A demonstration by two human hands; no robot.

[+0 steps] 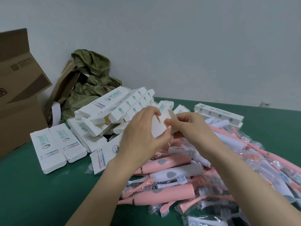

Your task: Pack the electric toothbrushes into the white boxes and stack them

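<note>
- One small white cardboard box [158,128], centre of frame, raised above the heaps, flap at its right end lifted, gripped by both hands.
- Person's left hand [141,136], centre: fingers [152,110] curled over the box top, thumb beneath.
- Person's right hand [192,126], right of centre: fingers [169,122] pinching the flap end of the box.
- Loose heap of pink and white electric toothbrushes in clear plastic wrap [175,173], lower right, on green surface [40,193].
- Jumbled heap of printed white boxes [114,110], left of centre; a flat pair of white boxes [57,147] side by side at left.
- Stacked brown corrugated cartons [17,98], upper left; crumpled olive-green bag [92,75] beside them, against the wall.
</note>
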